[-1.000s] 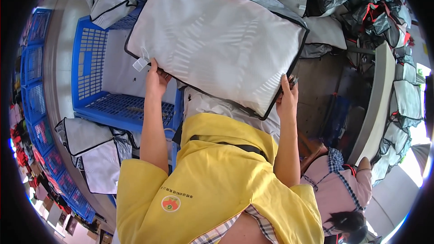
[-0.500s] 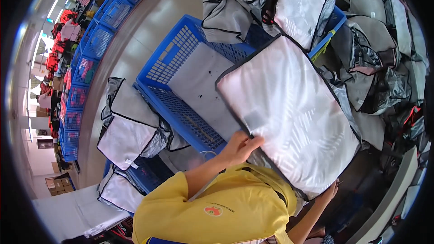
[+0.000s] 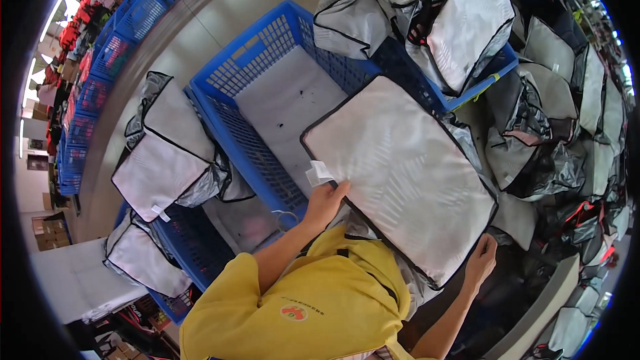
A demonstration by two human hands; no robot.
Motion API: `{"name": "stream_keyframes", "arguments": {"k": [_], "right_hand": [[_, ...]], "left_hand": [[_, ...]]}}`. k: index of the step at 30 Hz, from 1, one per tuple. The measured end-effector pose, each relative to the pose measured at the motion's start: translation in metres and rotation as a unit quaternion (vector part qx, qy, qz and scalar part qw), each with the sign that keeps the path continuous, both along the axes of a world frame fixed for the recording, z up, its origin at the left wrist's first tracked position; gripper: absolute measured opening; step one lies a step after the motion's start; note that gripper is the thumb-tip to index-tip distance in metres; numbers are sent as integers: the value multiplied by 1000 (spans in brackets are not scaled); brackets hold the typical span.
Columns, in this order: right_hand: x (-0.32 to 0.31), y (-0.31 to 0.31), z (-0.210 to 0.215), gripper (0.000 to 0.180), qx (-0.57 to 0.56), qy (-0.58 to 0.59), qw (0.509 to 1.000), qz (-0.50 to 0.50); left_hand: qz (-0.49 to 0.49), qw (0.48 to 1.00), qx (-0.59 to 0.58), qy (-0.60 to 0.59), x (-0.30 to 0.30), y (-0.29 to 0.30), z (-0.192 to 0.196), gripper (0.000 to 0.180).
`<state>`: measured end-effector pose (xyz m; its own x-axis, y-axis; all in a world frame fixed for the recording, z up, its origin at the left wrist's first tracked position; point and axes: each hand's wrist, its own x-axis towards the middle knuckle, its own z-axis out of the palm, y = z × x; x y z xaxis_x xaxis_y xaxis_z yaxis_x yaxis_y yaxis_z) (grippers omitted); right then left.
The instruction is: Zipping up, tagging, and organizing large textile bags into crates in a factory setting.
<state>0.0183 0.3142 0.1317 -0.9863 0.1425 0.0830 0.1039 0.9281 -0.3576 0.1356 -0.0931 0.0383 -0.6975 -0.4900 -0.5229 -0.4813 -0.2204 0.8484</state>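
Across my front lies a white rectangular fabric bag piece (image 3: 400,180) with black piping along its edges and a faint leaf-like pattern. My left hand (image 3: 325,205) is closed on its left edge, thumb on top, beside a small white label (image 3: 319,173) that sticks out there. At the lower right corner, my right hand (image 3: 481,261) pinches the piped edge, its fingers partly hidden. Silvery material shows under the piece. Just beyond it stands a blue plastic crate (image 3: 250,60) with a white sheet on its bottom.
Similar white and silver bag pieces (image 3: 163,170) hang over a second blue crate (image 3: 193,240) at the left. More of them (image 3: 467,20) fill a crate at the far side, and a pile (image 3: 540,107) lies at the right. A pale board edge (image 3: 533,313) rises near my right arm.
The held piece has tilted flatter and shifted slightly left. Its white label now sticks out by my left hand. My right hand has come up along the corner. The whole view has turned somewhat.
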Motion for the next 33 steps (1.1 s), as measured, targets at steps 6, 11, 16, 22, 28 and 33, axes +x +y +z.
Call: {"name": "stream_keyframes", "arguments": {"k": [6, 11, 16, 22, 28, 33], "right_hand": [[-44, -125, 39, 17, -195, -109, 961, 165], [-62, -272, -3, 50, -261, -121, 848, 446], [-43, -330, -18, 52, -302, -243, 842, 376], [-55, -317, -49, 23, -338, -310, 840, 289], [-60, -327, -53, 26, -393, -314, 811, 299], [-64, -330, -49, 29, -360, -325, 818, 309]], "left_hand": [[116, 986, -93, 81, -25, 7, 17, 43], [69, 966, -240, 70, -38, 8, 16, 51], [12, 941, -308, 136, -39, -1, 14, 39], [1, 958, -249, 140, -34, -11, 4, 46], [20, 991, 0, 133, -43, -36, -14, 66], [-32, 985, 60, 156, -43, -50, -18, 64]]}}
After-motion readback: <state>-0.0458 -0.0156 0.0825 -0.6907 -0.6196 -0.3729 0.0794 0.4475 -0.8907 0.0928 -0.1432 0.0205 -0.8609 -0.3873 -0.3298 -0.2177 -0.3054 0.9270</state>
